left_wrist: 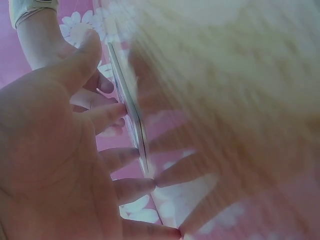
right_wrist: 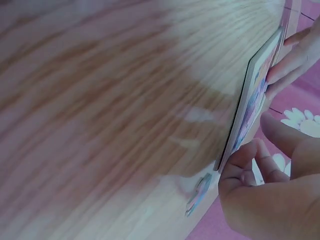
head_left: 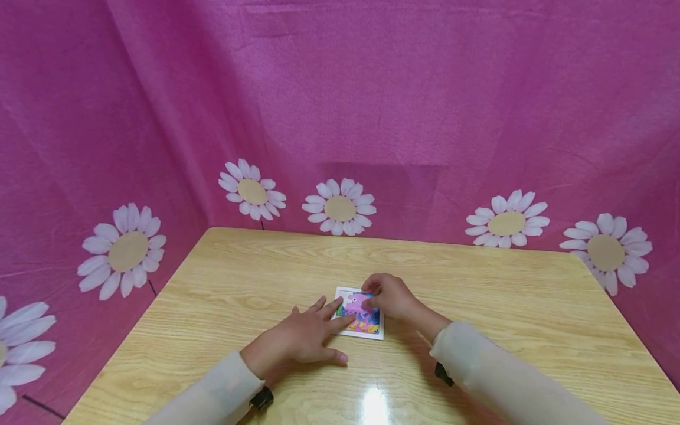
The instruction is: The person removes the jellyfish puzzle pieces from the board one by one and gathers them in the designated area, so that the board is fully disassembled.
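Observation:
A small jigsaw puzzle (head_left: 366,321) in a white frame, with a pink cartoon pig on it, lies flat on the wooden table. My left hand (head_left: 305,333) is spread out at its left side, two fingers reaching over the picture and the thumb on the near side. Over the puzzle's upper right part, my right hand (head_left: 393,298) has bent fingers, with thumb and index finger apart and nothing visible between them. A loose puzzle piece (right_wrist: 199,195) lies beside the frame, close to the right fingers; the hand hides it in the head view.
The wooden table (head_left: 255,271) has a light reflection (head_left: 374,404) near its front. Pink cloth (head_left: 372,88) with large daisies (head_left: 340,208) hangs along the back and sides. A dark wrist strap (head_left: 261,398) shows under the left sleeve.

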The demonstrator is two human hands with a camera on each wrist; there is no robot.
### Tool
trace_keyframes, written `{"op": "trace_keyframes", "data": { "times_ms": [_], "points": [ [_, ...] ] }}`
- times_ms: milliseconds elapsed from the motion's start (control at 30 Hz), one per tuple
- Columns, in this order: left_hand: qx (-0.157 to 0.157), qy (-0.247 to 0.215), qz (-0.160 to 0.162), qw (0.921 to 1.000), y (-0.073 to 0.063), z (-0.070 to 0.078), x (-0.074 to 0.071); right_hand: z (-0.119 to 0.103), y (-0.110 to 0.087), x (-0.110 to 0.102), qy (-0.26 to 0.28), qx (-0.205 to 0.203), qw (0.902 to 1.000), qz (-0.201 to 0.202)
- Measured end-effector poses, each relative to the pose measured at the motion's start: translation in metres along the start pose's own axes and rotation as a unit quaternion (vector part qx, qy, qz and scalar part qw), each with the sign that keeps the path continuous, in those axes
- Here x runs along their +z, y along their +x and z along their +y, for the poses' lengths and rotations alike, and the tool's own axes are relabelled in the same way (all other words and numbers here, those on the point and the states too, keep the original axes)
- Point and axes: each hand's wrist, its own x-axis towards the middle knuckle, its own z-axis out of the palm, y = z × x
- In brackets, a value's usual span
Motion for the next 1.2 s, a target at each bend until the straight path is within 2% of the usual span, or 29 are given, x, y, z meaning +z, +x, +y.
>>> {"op": "trace_keyframes", "data": {
  "times_ms": [500,900,1200],
  "points": [
    [0.005,0.006,0.005,1.0,0.0,0.0,0.0,-0.007,0.004,0.008,-0.055,0.033,0.9978,-0.012],
    [0.007,0.013,0.004,0.9999,-0.002,0.002,0.0,-0.012,0.004,0.008,-0.077,0.028,0.9965,-0.018],
    [0.009,0.013,0.005,0.9999,-0.002,0.002,0.0,-0.012,0.004,0.008,-0.066,0.021,0.9974,-0.019]
  ]
}}
